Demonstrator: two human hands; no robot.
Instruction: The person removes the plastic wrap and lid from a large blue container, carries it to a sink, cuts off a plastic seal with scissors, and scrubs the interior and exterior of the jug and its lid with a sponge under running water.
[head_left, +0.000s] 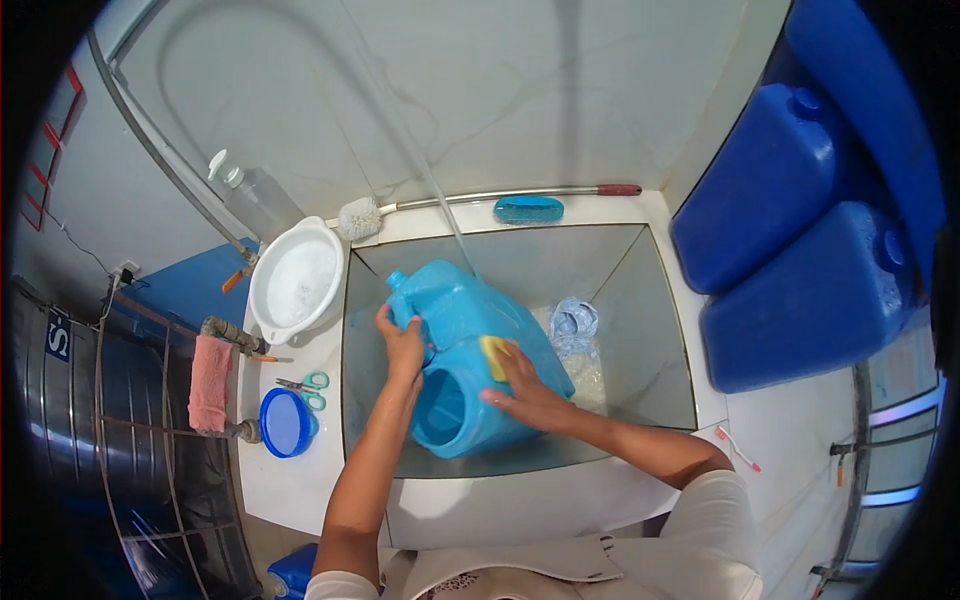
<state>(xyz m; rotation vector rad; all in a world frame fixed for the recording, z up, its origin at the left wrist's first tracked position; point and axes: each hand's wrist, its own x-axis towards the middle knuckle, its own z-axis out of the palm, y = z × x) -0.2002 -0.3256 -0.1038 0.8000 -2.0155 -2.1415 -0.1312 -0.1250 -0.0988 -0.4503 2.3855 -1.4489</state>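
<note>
A light-blue plastic jug (480, 300) with a wide round opening lies tilted over a tiled basin. My left hand (405, 345) grips its handle near the small spout cap. Under the fingers of my right hand (521, 386), a yellow sponge (493, 358) is pressed against the jug's side. Beyond the jug, a bunched pale-blue cloth or plastic item (574, 326) sits on the basin floor. A thin hose or stream of water (446, 206) runs down into the basin behind the jug.
A white tub of suds (296, 281), green-handled scissors (309, 388) and a blue-rimmed lid or container (285, 422) line the left ledge. Along the back ledge lie a long-handled brush (517, 195) and a blue scrub brush (529, 210). Dark-blue jugs (802, 307) stand right; a toothbrush (739, 448) lies nearer.
</note>
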